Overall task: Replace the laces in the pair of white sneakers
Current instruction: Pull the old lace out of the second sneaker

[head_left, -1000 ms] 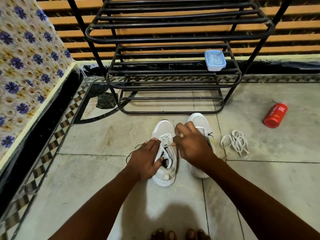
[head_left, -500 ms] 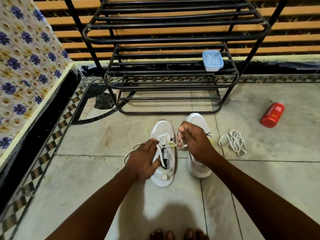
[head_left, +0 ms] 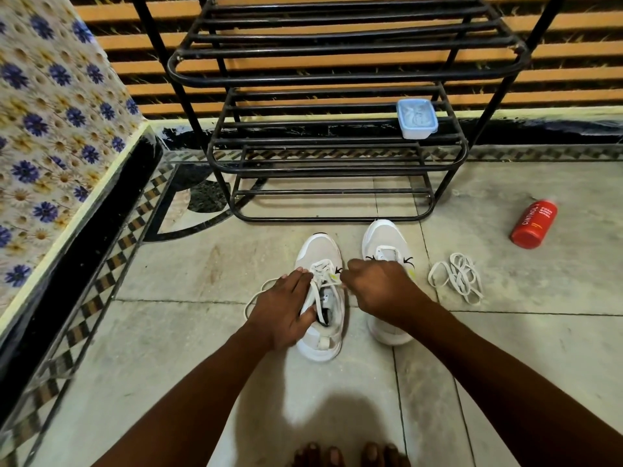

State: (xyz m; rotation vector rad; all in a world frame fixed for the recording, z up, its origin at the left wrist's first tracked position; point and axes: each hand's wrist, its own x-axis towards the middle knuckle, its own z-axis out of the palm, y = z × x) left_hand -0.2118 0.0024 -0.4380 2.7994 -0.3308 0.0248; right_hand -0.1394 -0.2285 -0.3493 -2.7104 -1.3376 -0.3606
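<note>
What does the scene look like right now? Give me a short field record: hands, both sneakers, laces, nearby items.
left hand: rests on the left sneaker, thumb at its opening
right hand: pinches the lace at that sneaker's eyelets
right sneaker: upright beside the other, partly behind the right hand
lace tail: loops onto the floor left of the left hand
loose laces: bundled on the floor, right of the sneakers
red bottle: lying on its side, far right
shoe rack: behind the sneakers, blue container on a shelf
</note>
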